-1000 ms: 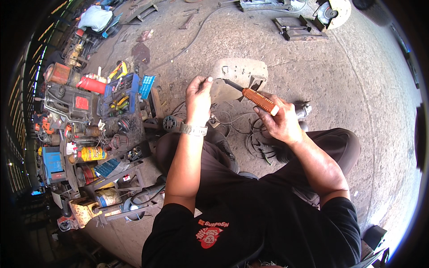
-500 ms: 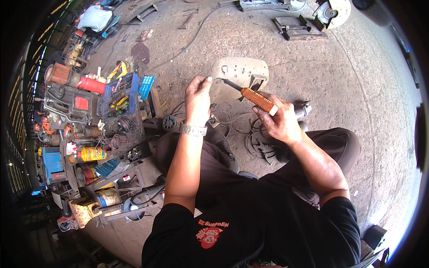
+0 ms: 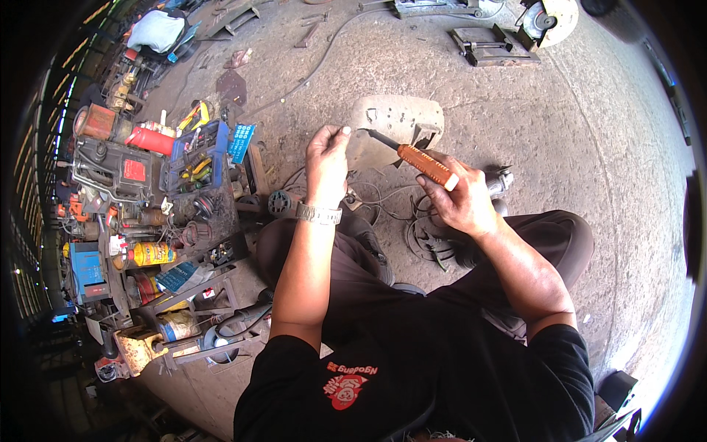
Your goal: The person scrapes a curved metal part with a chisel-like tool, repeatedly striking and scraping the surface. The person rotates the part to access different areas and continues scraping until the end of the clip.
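Grey curved metal panel [image 3: 398, 125] on concrete floor [image 3: 574, 169], ahead of knees. Left hand [image 3: 326, 156] pinches its near edge; right hand [image 3: 458, 200] grips orange-handled screwdriver [image 3: 416, 158], tip at edge. Best: steady panel, pry gently.

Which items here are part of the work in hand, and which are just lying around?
In use: left hand gripping the grey metal plate; right hand holding the orange-handled screwdriver.
Lying about: blue tool tray, yellow can, red cylinder, cut-off saw.
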Motion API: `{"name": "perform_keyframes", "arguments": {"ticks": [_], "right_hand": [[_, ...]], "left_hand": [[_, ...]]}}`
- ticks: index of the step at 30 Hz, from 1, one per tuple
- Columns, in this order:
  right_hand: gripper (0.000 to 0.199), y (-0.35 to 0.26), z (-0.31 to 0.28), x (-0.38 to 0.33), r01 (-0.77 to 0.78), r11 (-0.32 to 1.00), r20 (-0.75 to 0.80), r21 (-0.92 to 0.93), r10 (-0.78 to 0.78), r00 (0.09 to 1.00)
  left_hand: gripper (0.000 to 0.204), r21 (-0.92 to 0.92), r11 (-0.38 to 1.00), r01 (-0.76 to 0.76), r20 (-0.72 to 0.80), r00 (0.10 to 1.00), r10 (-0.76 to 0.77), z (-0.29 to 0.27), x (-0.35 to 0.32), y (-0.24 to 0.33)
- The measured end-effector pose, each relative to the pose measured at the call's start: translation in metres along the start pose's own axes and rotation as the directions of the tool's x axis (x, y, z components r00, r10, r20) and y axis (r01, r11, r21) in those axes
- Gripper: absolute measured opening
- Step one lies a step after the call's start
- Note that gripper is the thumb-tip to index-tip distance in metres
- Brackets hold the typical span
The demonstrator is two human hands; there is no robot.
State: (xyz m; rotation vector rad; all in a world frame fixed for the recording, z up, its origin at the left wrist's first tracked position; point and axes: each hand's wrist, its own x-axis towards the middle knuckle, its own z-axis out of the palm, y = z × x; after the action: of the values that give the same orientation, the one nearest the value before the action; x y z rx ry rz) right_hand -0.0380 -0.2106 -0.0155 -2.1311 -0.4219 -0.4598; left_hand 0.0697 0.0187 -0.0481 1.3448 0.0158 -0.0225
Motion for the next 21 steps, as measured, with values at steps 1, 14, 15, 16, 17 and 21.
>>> {"name": "perform_keyframes", "arguments": {"ticks": [1, 14, 15, 16, 17, 21], "right_hand": [[0.04, 0.0015, 0.0003, -0.0005, 0.014, 1.0, -0.007, -0.002, -0.014, 1.0], [0.041, 0.0005, 0.0003, -0.0003, 0.002, 1.0, 0.009, 0.005, -0.002, 1.0], [0.041, 0.0006, 0.0002, -0.0004, 0.0, 1.0, 0.008, 0.001, 0.0, 1.0], [0.041, 0.0007, 0.0001, -0.0004, -0.002, 1.0, 0.008, -0.002, 0.002, 1.0], [0.041, 0.0009, 0.0, -0.0005, -0.004, 1.0, 0.008, -0.005, 0.004, 1.0], [0.041, 0.0016, 0.0003, -0.0004, 0.001, 1.0, 0.022, -0.023, 0.0, 1.0]], "left_hand": [[0.014, 0.001, 1.0, 0.001, -0.004, 1.0, -0.001, -0.0008, 0.0005, -0.0005], [0.013, 0.027, 1.0, -0.005, -0.025, 1.0, 0.006, 0.0001, -0.0006, 0.0009], [0.011, 0.022, 1.0, 0.019, -0.024, 1.0, -0.018, -0.0005, -0.0014, 0.0028], [0.01, 0.017, 0.999, 0.043, -0.023, 0.999, -0.043, -0.0009, -0.0018, 0.004], [0.01, 0.019, 0.999, 0.043, -0.018, 0.999, -0.043, -0.0012, -0.0014, 0.0037], [0.01, 0.025, 0.999, 0.039, -0.009, 0.999, -0.039, -0.0013, -0.0018, 0.0045]]}}
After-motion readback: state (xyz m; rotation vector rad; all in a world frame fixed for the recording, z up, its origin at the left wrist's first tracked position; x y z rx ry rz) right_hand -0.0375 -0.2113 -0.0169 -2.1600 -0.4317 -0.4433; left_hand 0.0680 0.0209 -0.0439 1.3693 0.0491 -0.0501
